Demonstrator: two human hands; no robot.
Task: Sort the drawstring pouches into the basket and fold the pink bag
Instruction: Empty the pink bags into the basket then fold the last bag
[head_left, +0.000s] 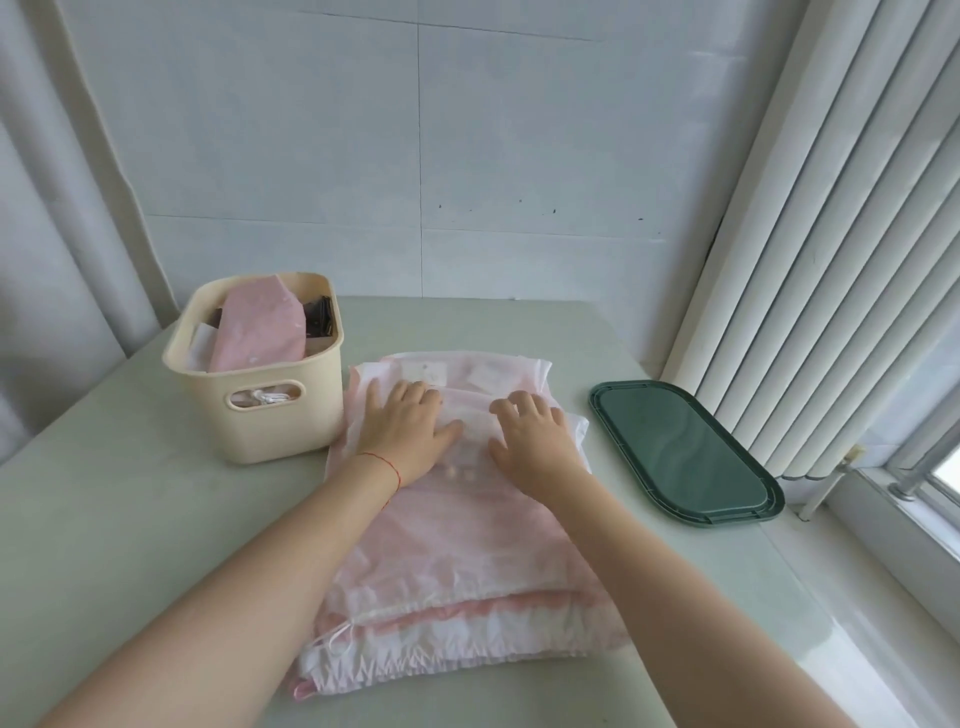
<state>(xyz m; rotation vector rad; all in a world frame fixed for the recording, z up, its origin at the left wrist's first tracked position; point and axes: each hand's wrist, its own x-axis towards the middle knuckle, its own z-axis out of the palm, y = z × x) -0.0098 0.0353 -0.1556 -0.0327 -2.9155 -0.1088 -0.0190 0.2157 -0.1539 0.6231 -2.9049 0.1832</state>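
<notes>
Flat-palmed, your left hand (410, 435) and right hand (530, 435) press the translucent pink drawstring bag (457, 561), gripping nothing; it lies on the pale table (130, 519) between the cream plastic basket (260, 405) holding pouches (257, 332) and the dark green lid (685, 452).

No legible txt; labels on pink bag (457, 530) too blurred.

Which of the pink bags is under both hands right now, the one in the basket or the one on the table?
The large pink bag spread flat on the table, pressed by left hand and right hand. The smaller pink pouch stands untouched in the basket.
</notes>
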